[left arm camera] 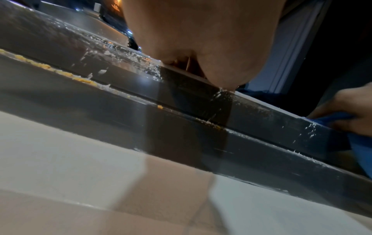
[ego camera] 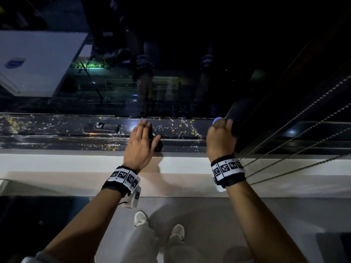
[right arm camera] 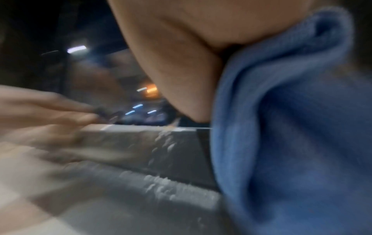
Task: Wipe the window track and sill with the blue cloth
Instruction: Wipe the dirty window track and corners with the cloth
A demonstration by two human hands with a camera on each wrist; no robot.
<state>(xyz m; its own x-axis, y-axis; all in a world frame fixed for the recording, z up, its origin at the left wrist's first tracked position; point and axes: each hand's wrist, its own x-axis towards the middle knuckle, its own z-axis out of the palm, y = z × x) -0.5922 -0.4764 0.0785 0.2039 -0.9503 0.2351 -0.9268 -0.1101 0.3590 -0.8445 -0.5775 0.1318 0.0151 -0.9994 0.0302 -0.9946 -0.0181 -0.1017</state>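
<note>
The dark window track [ego camera: 57, 128] runs left to right below the glass, speckled with white and yellow crumbs [ego camera: 182, 128]. Below it lies the pale sill [ego camera: 76, 162]. My right hand [ego camera: 220, 137] grips the bunched blue cloth [right arm camera: 292, 127] and presses it into the track at the right; only a small pale-blue tip [ego camera: 217, 120] shows in the head view. My left hand [ego camera: 141, 143] rests flat on the track's ridge with straight fingers, left of the right hand. In the left wrist view the cloth [left arm camera: 360, 147] hangs over the track edge [left arm camera: 181, 111].
Beaded blind cords [ego camera: 296, 149] slant across the right side, close to my right wrist. A dark latch fitting [ego camera: 102, 127] sits in the track to the left. A dark frame post [ego camera: 266, 103] rises by the right hand. My feet [ego camera: 159, 226] stand on grey floor below.
</note>
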